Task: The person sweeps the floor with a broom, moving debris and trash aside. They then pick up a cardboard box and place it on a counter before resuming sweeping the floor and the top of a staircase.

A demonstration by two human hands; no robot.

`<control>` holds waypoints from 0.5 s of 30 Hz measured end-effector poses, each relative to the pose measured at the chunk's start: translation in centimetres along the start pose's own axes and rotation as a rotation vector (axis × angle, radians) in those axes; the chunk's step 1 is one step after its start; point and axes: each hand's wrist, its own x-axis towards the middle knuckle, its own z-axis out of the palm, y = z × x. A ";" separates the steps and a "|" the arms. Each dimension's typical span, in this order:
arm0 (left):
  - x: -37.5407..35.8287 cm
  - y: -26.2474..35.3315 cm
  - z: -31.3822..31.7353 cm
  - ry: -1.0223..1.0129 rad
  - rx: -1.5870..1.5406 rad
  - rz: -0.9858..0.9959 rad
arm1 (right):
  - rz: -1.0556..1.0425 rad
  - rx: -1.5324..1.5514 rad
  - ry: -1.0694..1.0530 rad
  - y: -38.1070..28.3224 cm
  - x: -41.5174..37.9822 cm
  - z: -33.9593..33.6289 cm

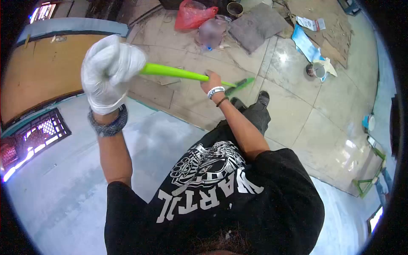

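Note:
My left hand [111, 70], in a white glove with a dark grey band at the wrist, is closed around the top end of a bright green broom handle [174, 72]. Lower on the same handle, my bare right hand [211, 81] is wrapped around it, with a white beaded bracelet and a dark one on that wrist. The handle slants down to the right. Its green broom head [240, 86] is at the tiled floor [293, 102], just beyond my dark shoes [263, 98].
A red plastic bag [191, 17], a clear bag [211, 33], a can [234, 9] and a grey sheet [258, 27] lie ahead. Farther right are cardboard [338, 38], blue-white scraps [307, 43] and a tin [315, 70]. A green frame [364, 187] stands by the right wall.

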 end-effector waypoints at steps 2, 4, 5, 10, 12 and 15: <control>0.8 -2.9 0.0 0.053 0.050 -0.060 | -0.015 -0.042 0.024 3.2 -0.1 1.2; 1.7 -4.1 0.3 0.046 0.095 -0.031 | -0.063 0.006 0.012 4.1 2.3 1.5; 2.1 -4.4 0.4 0.046 0.136 -0.004 | -0.083 0.028 0.007 4.5 3.8 1.6; 1.0 -4.4 2.6 0.135 0.486 0.175 | -0.202 0.052 0.064 3.4 10.4 4.0; -0.3 -2.9 3.4 0.231 0.416 0.215 | -0.264 0.025 0.066 1.1 9.8 1.7; 0.0 0.4 3.0 -0.045 0.075 0.138 | -0.140 -0.065 -0.050 0.4 5.1 -3.6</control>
